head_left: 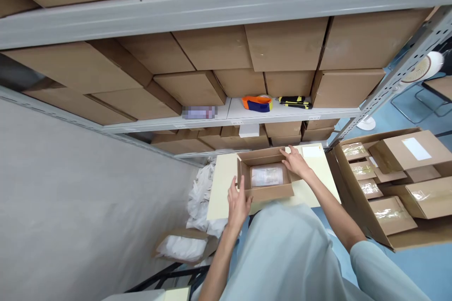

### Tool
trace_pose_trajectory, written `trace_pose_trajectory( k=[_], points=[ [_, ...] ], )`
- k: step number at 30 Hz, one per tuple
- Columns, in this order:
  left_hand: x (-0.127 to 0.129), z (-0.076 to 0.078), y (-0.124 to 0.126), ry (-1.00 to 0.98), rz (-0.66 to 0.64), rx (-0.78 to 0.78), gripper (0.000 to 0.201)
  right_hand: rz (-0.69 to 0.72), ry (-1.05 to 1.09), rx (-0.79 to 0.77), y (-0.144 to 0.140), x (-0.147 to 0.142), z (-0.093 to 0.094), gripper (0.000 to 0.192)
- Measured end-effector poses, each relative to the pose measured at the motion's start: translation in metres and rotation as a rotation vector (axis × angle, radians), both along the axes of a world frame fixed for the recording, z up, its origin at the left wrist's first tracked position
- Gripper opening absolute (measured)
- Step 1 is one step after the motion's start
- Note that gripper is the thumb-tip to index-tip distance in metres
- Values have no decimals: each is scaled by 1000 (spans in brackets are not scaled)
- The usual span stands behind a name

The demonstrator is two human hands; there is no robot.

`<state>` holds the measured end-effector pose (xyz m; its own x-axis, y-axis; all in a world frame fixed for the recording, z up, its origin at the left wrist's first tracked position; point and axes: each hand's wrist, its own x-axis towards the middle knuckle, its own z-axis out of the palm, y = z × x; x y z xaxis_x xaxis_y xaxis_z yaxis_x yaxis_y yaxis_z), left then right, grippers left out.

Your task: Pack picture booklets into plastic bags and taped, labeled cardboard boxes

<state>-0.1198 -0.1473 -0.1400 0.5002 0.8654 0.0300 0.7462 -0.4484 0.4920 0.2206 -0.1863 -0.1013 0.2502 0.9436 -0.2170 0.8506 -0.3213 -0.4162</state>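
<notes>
An open cardboard box (268, 193) sits on the cream tabletop (221, 197) in front of me. Inside it lies a package in clear wrapping (267, 176), pale with faint markings. At the box's left end is my left hand (238, 201), its fingers stretched out and apart along the wall. My right hand (295, 162) rests at the far right corner, fingers extended over the box's right side. Neither hand grips the package.
Metal shelving (219, 14) packed with cardboard boxes rises ahead. An orange and blue tape roll (257, 103) and yellow-black cutters (294, 102) lie on a shelf. A large carton (356, 207) of smaller boxes stands right; white packing material (201, 193) is at left.
</notes>
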Motion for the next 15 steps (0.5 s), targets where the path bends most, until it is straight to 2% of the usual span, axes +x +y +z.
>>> trace_pose_trajectory(
  k=[4, 6, 9, 15],
  points=[
    [18, -6, -12, -41, -176, -95, 71, -74, 52, 160, 5, -20, 3, 59],
    [24, -9, -14, 4, -220, -99, 79, -141, 131, 194, 9, -29, -1, 66],
    [27, -16, -12, 73, -274, -67, 89, -199, 260, 156, 15, -34, -14, 71],
    [27, -34, 1, 164, -301, -59, 102, -212, 360, 191, 18, -20, -38, 57]
  ],
)
